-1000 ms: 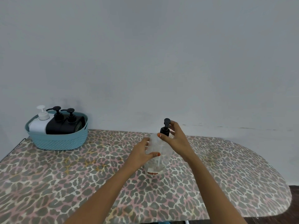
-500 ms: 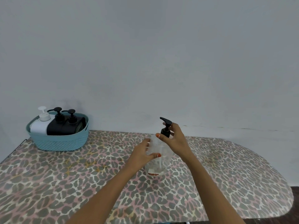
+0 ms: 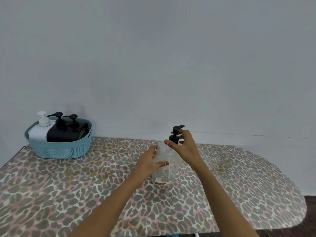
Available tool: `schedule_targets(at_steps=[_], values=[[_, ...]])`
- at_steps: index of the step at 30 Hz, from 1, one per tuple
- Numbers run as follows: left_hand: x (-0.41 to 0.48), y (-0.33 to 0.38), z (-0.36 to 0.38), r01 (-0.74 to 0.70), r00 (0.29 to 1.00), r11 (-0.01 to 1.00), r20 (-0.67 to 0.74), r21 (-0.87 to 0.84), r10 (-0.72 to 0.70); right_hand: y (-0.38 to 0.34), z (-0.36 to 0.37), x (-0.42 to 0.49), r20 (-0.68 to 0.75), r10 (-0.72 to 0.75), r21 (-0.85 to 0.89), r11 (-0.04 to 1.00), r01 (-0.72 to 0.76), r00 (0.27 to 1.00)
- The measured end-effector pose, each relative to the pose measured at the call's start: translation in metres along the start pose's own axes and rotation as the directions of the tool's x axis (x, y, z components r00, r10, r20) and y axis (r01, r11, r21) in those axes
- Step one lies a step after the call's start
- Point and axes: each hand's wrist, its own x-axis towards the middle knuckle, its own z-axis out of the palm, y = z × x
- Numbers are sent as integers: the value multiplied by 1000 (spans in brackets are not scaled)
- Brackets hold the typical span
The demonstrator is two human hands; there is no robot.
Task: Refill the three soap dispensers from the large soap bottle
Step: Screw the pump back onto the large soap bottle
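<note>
Pinched by the right hand (image 3: 185,149) is the collar of the black pump (image 3: 174,138), while the clear soap bottle (image 3: 168,158) is gripped round its body by the left hand (image 3: 148,162). The bottle is stood upright on the table (image 3: 85,194), long axis vertical, its cap directly under the right hand. The nozzle, pointed left half a second ago, is now pointed right, so unscrewing is judged under way. The three dispensers (image 3: 66,135) are held in the basket (image 3: 61,149), well apart to the left.
</note>
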Motion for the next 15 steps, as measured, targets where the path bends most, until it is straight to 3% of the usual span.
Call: schedule_targets(at_steps=[2, 4, 11, 15], values=[[0, 0, 0, 5, 1000, 1000, -2, 3, -5, -1, -10, -2, 166, 24, 82, 996, -38, 986], [0, 0, 0, -1, 1000, 1000, -2, 5, 1, -1, -17, -2, 223, 16, 148, 988, -50, 975], [-1, 1, 2, 5, 1000, 1000, -13, 21, -5, -1, 2, -1, -113, 53, 137, 990, -37, 992], [-2, 0, 1, 5, 1000, 1000, -9, 9, -5, -3, 4, 0, -80, 38, 68, 997, -32, 996]])
